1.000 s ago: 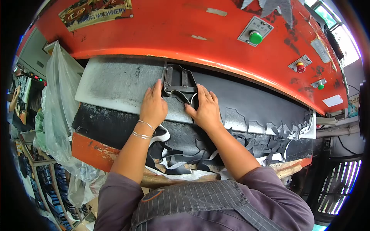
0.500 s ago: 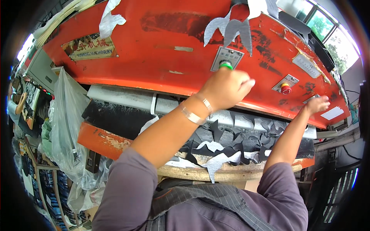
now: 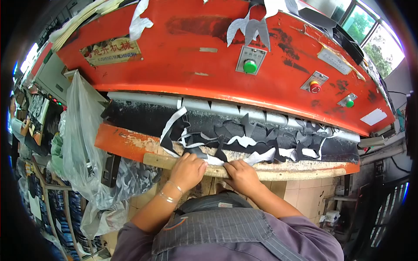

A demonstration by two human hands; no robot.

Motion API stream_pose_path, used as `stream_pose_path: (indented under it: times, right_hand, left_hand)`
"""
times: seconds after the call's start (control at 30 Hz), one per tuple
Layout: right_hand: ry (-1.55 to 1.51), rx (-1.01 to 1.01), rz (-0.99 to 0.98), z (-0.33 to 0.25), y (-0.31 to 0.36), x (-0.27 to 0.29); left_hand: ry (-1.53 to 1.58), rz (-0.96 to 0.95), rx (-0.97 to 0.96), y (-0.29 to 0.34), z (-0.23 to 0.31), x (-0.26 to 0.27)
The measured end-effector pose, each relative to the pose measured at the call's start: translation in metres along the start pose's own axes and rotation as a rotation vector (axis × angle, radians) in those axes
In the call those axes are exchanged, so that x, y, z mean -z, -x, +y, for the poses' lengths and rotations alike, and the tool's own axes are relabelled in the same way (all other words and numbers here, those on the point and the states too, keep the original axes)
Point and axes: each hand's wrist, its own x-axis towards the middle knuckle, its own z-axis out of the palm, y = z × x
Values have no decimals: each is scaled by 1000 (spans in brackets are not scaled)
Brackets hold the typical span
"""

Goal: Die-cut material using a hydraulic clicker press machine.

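A sheet of cut-out scrap material (image 3: 248,141), black on one face and whitish on the other, lies in ragged curved strips on the press bed. My left hand (image 3: 188,172) is closed on its near edge at the wooden board (image 3: 300,170), fingers curled over the strip. Just to the right, my right hand (image 3: 244,176) also has bent fingers pinching the near edge of the scrap. Part of what the fingers grip is hidden beneath them.
Above the bed hangs the red press beam (image 3: 187,65), with a green button (image 3: 250,66), a red knob (image 3: 315,87) and a smaller green button (image 3: 349,103). Clear plastic bags (image 3: 78,143) hang at left. Loose scraps (image 3: 252,30) dangle over the beam's top.
My left hand has come down from the large green button, and my right hand from the small button at right. Both are now on the scrap at the board's front edge.
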Motion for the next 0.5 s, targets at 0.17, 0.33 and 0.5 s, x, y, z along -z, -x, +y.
stream_pose_path:
  times: [0.17, 0.33, 0.5]
  right_hand:
    - [64, -112, -33, -8, -12, -7]
    - [87, -130, -255, 3, -34, 15]
    - [-167, -126, -180, 53, -168, 54]
  left_hand:
    - [-80, 97, 34, -4, -1, -10]
    - [-10, -77, 74, -15, -7, -2]
    - [581, -543, 199, -62, -35, 36]
